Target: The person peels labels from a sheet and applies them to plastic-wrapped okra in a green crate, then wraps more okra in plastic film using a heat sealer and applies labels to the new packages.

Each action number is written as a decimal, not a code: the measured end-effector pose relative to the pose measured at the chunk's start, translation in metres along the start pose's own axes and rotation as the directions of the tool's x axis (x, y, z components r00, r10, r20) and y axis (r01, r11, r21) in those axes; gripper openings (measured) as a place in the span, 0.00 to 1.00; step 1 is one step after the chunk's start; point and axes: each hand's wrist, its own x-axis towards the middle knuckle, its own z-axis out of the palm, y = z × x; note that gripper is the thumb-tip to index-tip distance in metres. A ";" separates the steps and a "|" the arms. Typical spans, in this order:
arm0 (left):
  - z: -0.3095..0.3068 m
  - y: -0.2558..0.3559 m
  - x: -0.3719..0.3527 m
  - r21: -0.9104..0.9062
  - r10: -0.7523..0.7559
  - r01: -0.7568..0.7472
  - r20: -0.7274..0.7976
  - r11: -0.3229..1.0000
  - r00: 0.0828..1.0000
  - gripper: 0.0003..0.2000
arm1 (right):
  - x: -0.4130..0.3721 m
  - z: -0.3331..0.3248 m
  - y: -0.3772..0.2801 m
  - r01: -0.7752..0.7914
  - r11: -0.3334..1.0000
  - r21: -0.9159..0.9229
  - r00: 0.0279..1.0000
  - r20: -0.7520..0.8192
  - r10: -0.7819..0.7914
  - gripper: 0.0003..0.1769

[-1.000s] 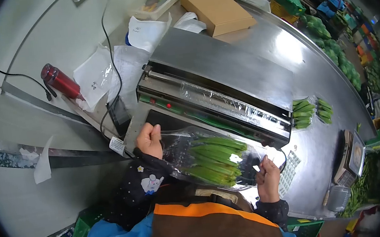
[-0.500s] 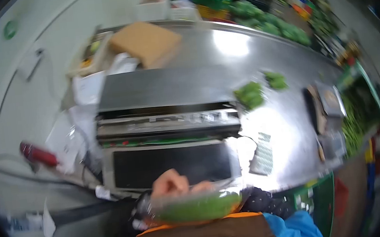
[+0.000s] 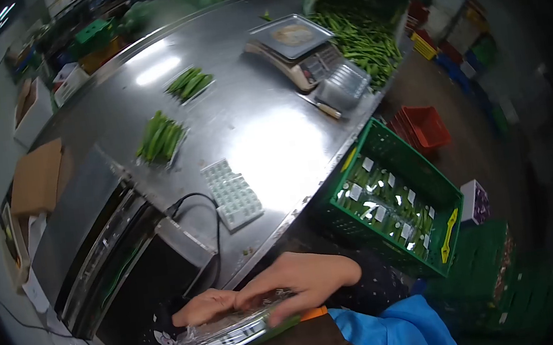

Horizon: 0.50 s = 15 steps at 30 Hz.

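Observation:
Close to my body is a clear film-wrapped tray pack (image 3: 227, 338), with a shiny side and a strip of green produce showing along its edge. My left hand (image 3: 203, 306) is closed on its far left side, fingertips partly hidden. My right hand (image 3: 302, 278) lies over its right end, gripping it between thumb and fingers. Left of my hands stands a wrapping machine (image 3: 110, 242) with a roll of film and a dark flat plate. A pale gridded panel (image 3: 233, 194), like a keypad, lies on the steel table (image 3: 236, 116) beyond my hands.
Two trays of green pods (image 3: 162, 139) lie on the table. A scale (image 3: 292, 44), a stack of clear trays (image 3: 343, 86) and a knife (image 3: 327, 109) sit near a crate of loose green pods (image 3: 371, 46). A green crate (image 3: 394, 247) holding labelled packs stands right, before red baskets (image 3: 425, 126).
My view has swung right, bringing the green crate of packs into sight. My right hand now shows plainly on the tray pack, which stays held near my body.

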 end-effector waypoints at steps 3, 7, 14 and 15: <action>0.011 0.022 0.020 -0.200 0.061 -0.049 0.054 0.979 0.997 0.23 | -0.048 -0.007 0.001 0.144 0.989 0.045 0.973 -0.188 -0.133 0.40; 0.002 0.025 0.043 -0.207 0.060 -0.055 0.017 0.977 0.998 0.28 | -0.064 0.011 0.051 0.112 0.939 0.326 0.897 -0.439 0.046 0.39; 0.005 0.069 0.056 -0.588 0.575 -0.636 -0.324 0.499 0.751 0.36 | -0.052 -0.002 0.116 0.664 0.367 0.652 0.537 -0.756 0.374 0.22; -0.002 0.067 0.059 -0.407 0.564 -0.668 -0.359 0.622 0.744 0.33 | -0.052 -0.004 0.125 0.674 0.435 0.598 0.496 -0.802 0.333 0.22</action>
